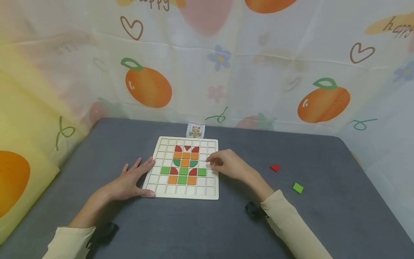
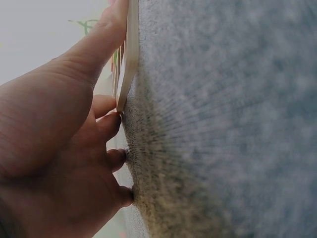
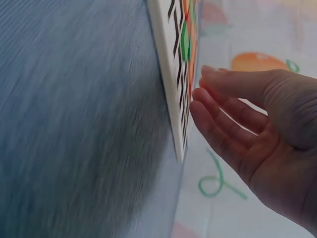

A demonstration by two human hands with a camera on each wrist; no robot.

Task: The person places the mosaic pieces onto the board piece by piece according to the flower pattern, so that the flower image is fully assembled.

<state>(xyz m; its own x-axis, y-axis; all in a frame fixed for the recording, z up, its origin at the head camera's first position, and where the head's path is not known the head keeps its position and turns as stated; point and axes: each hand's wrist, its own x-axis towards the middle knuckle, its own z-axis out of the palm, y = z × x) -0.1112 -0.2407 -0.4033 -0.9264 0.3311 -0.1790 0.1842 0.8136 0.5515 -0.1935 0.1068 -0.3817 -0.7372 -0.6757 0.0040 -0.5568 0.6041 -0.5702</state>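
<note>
A white grid board [image 1: 211, 192] lies flat on the table, bearing a pattern of red, orange and green tiles. At its left edge my left hand [image 1: 129, 184] rests with spread fingers, the thumb by the near corner. The left wrist view shows that thumb [image 2: 94, 47] along the board's rim. My right hand [image 1: 231, 164] hovers at the right side of the board, near a green square tile [image 1: 202, 172]. Its fingers bend loosely toward the thumb [image 3: 242, 83], and no tile shows between them.
A red triangle tile [image 1: 275, 168] and a light green square tile [image 1: 298, 187] lie on the grey table [image 1: 207, 230], right of the board. Behind the board is a small pattern card [image 1: 195, 131]. A fruit-printed cloth [image 1: 258, 82] hangs along the table's back.
</note>
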